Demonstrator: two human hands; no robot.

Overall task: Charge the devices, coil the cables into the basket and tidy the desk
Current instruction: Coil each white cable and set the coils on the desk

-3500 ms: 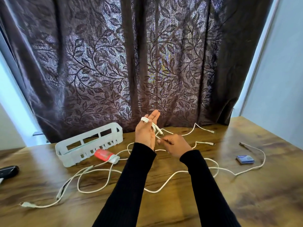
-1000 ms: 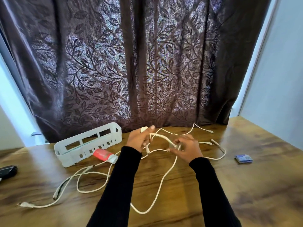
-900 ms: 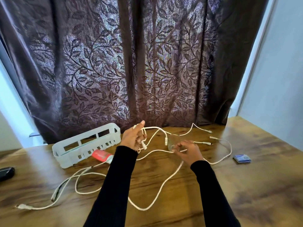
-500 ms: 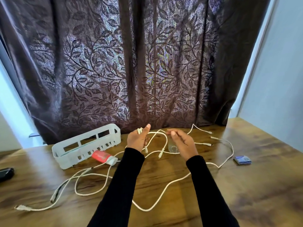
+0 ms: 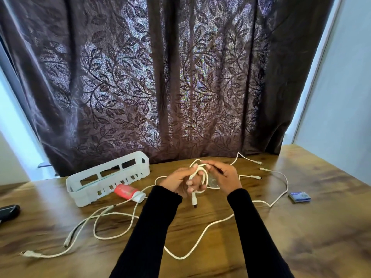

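A dark brown curtain (image 5: 160,77) patterned with trailing leaves hangs behind a brown wood-grain desk (image 5: 301,227). White cables (image 5: 200,236) cross it beside a white slotted basket (image 5: 108,178), a red tube (image 5: 125,191) with a white cap, a small blue packet (image 5: 299,197) and a black device (image 5: 9,211). Both sleeves (image 5: 148,227) are black.

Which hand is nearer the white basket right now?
Left. The left hand is just right of the white basket; the right hand is beyond it, farther right.
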